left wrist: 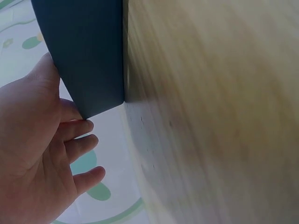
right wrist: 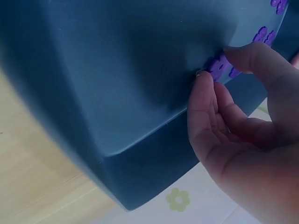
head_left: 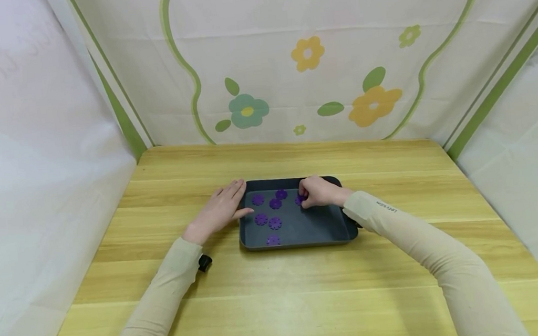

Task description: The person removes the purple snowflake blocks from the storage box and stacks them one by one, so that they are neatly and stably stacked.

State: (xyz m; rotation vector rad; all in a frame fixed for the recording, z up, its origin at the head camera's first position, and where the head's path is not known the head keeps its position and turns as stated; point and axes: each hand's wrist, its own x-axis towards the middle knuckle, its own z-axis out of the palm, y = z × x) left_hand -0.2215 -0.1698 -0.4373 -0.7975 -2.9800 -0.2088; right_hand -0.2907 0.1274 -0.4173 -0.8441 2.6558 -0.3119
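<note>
A dark rectangular baking tray [head_left: 309,225] lies on the table with several purple flower-shaped pieces [head_left: 275,223] on its floor, mostly toward the left side. My right hand [head_left: 317,191] reaches over the tray's far right part. Its thumb and index finger pinch a purple scalloped flower piece [right wrist: 217,66] by its edges, close over the tray floor. My left hand [head_left: 221,207] rests at the tray's left rim near the far corner, its fingers extended and the thumb reaching over the rim. In the left wrist view, the fingers [left wrist: 80,148] are spread loosely beside the tray's corner.
Light wooden table [head_left: 280,304] surrounds the tray. A white cloth backdrop [head_left: 260,58] with printed flowers stands behind the table, and white panels flank both sides. A small black object [head_left: 205,263] sits at the left wrist.
</note>
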